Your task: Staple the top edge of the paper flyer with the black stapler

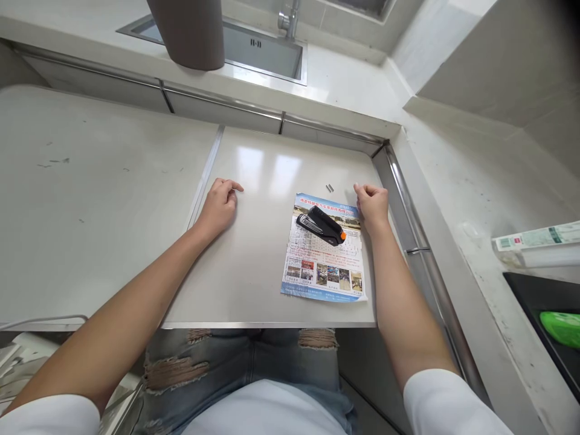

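Observation:
My left hand (pixel 220 201) rests on the white tabletop left of the paper, index finger stretched out and the other fingers loosely curled, with nothing in it. Beside the upper right corner of a printed leaflet (pixel 324 257) is my right hand (pixel 373 205), its fingers curled in; no object shows in it. On the leaflet lies a black stapler (pixel 321 226) with an orange end, apart from both hands. Two short strips of staples (pixel 330 188) lie on the table just above the leaflet, nearer to my right hand.
Behind the table runs a counter with a steel sink (pixel 267 51), a tap (pixel 290 21) and a dark brown cylindrical container (pixel 193 36). At the right, a ledge holds a green object (pixel 562 328) on a black surface. Small dark marks (pixel 58 161) dot the left tabletop.

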Demonstrator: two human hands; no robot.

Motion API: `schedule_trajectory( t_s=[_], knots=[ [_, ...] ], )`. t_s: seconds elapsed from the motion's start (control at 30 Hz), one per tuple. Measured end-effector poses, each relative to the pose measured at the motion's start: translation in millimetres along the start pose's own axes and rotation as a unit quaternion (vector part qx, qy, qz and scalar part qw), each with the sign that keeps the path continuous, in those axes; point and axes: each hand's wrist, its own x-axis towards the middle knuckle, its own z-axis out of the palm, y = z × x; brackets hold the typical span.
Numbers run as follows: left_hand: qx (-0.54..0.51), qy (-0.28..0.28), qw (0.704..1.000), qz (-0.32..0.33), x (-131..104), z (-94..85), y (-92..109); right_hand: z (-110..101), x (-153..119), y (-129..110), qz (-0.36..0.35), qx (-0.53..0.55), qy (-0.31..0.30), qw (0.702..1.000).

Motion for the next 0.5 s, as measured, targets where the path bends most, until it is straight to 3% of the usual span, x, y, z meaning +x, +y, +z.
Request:
schedule_trajectory(
  t_s=[0.1,0.17,0.3,0.4,0.5],
  knots=[
    [-0.003,0.008,1.000,0.009,1.2,-0.1,-1.3,11.6,5.6,16.1,0.025,-0.026,0.057,0.998],
    [-0.007,0.018,1.000,0.012,1.9,-0.9,-1.2,15.7,7.0,19.3,0.016,-0.055,0.063,0.996],
    [-0.029,0.041,0.999,0.009,1.3,-3.7,2.4,18.8,5.1,12.3,-0.072,-0.111,0.058,0.990],
    [-0.093,0.063,0.994,0.004,-0.1,-6.0,6.8,23.2,-0.2,3.1,-0.188,-0.121,-0.035,0.974],
    [-0.237,0.060,0.969,-0.024,0.2,-8.8,11.8,34.7,-5.2,-0.8,-0.221,-0.148,-0.168,0.949]
  ],
)
